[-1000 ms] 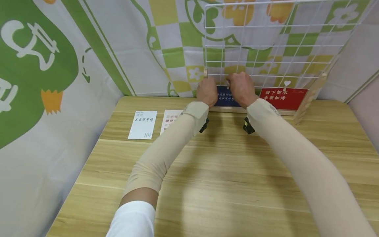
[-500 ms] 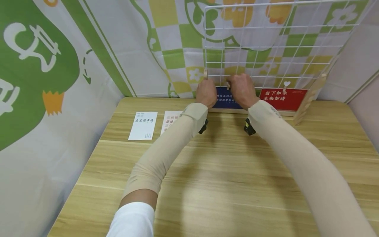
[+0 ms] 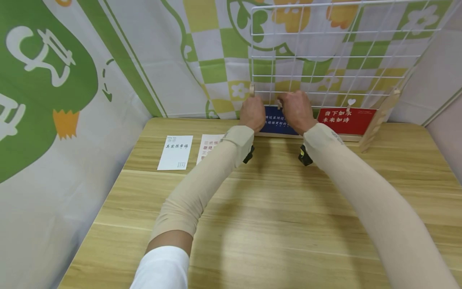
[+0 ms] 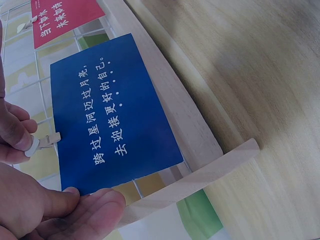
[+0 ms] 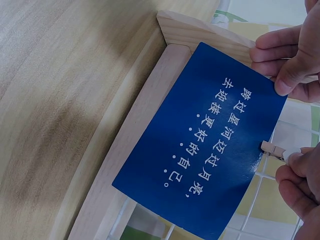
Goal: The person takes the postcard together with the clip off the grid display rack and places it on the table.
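Note:
A blue card (image 4: 115,120) with white writing stands against the white wire grid (image 3: 310,56), low at its left end. My left hand (image 3: 252,113) pinches the card's upper left corner between thumb and fingers, as both wrist views show. With thumb and fingers, my right hand (image 3: 297,110) pinches a small wooden clothespin (image 5: 272,148) that has a white ornament on it. The clothespin's tip sits at the middle of the card's top edge. Farther right, a red card (image 3: 346,120) hangs on the grid under another clothespin with a white heart (image 3: 351,102).
The grid stands in a wooden frame with a slanted right side piece (image 3: 380,120) and a wooden base rail (image 4: 175,85). Two more printed cards lie on the wooden table (image 3: 267,224) at left: a white card (image 3: 175,152) and one (image 3: 207,145) partly behind my left forearm.
Both hands keep almost the same place at the blue card and clothespin. The head view shifts only slightly.

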`<state>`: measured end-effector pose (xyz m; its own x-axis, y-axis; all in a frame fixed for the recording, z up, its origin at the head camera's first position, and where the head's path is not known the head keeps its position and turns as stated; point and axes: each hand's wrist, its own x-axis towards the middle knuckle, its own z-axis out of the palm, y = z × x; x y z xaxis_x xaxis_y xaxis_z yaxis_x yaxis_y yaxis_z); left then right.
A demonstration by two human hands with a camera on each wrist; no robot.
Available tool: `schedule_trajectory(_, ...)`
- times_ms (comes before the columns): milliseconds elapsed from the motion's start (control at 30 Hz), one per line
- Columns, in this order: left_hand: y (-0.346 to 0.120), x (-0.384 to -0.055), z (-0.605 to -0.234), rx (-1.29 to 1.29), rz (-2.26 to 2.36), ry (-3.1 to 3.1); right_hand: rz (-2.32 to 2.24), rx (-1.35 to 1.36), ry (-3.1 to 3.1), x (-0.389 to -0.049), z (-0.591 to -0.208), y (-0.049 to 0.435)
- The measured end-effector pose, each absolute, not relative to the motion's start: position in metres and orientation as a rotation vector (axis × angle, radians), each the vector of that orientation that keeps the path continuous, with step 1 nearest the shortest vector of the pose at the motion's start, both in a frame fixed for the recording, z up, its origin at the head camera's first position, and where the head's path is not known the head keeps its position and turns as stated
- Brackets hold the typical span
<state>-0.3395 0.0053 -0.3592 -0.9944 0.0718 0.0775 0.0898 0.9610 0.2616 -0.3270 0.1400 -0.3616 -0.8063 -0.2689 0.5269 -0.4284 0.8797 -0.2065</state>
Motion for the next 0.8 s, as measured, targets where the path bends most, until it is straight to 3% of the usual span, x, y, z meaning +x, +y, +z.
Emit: schedule_trajectory(800,-0.0027,-0.3345,-0.3581,-0.203,-0.405,-2.994,0.534,0.52,-2.494,-0.3206,-0.3579,0.1463)
